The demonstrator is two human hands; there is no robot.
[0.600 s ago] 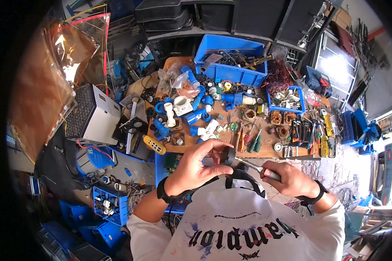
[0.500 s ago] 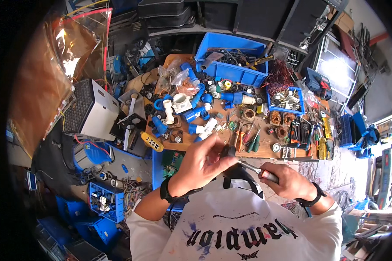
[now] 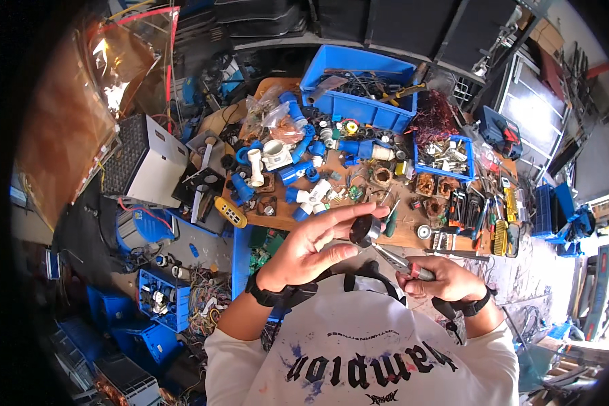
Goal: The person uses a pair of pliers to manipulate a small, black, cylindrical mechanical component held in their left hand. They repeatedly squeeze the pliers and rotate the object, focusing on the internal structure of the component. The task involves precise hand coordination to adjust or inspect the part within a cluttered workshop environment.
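Observation:
My left hand (image 3: 304, 247) is raised over the near edge of the bench, its long fingers stretched out and its thumb below them. Between thumb and fingers sits a short black cylindrical part (image 3: 366, 231) with a dark, round face and a shiny rim. My right hand (image 3: 446, 277) is wrapped round the red and grey handles of a pair of pliers (image 3: 402, 262). The metal jaws point up and left and reach the lower side of the black part; whether they grip it I cannot tell.
Blue and white pipe fittings (image 3: 298, 172) crowd the bench (image 3: 406, 233). Behind them stands a large blue bin (image 3: 358, 108) of dark parts; a small blue tray (image 3: 446, 159) holds metal pieces. Hand tools (image 3: 477, 210) lie at the right, a yellow power strip (image 3: 231, 212) at the left edge.
The left fingers have opened out and the black part has turned, showing its round face. The pliers have turned too, their jaws showing more clearly. The view has shifted slightly.

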